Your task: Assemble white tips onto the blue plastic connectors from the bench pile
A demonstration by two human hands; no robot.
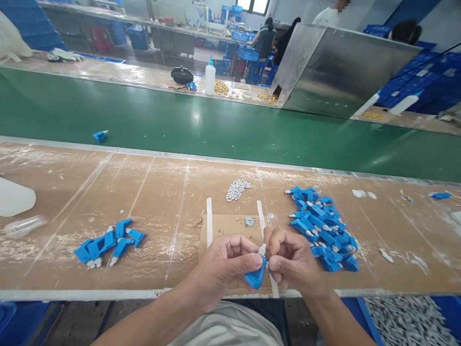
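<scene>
A blue part with a pale grey tip (255, 276) is pinched in my left hand (228, 262), tip pointing up. Close against its right side, my right hand (291, 257) has its fingers pressed together; what they hold, if anything, is too small to tell. Both hands are over a cardboard sheet (234, 228) with white tape strips. Beyond them lies a small heap of grey pieces (237, 190). Many similar blue parts are piled to the right (324, 226), and a smaller group rests at the left (108, 242).
A green conveyor belt (187, 122) runs behind the table, carrying one blue part (100, 136). Past it stand a white bottle (210, 79) and a metal panel (334, 72). A clear plastic tube (26, 226) lies at left. A bin of grey parts (406, 319) is below right.
</scene>
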